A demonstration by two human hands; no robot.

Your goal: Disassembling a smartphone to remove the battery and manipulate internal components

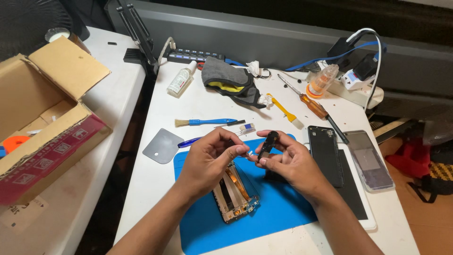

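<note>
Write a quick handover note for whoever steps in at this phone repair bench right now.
Left hand: fingertips pinched beside the small black part; I cannot tell if it grips anything.
Right hand: holds the small black part upright between fingers and thumb.
Opened phone: lies on the blue mat under the hands, insides exposed.
Black back cover and screen panel: lie to the right.
Done: phone opened. Left: back cover not yet refitted.

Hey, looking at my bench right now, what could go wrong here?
The small black part pinched in your right hand sits above the opened phone; a slip might drop it onto the exposed orange flex. The left hand hides its fingertips, so tiny pieces could get lost. The phone screen lies near the table edge.
</note>
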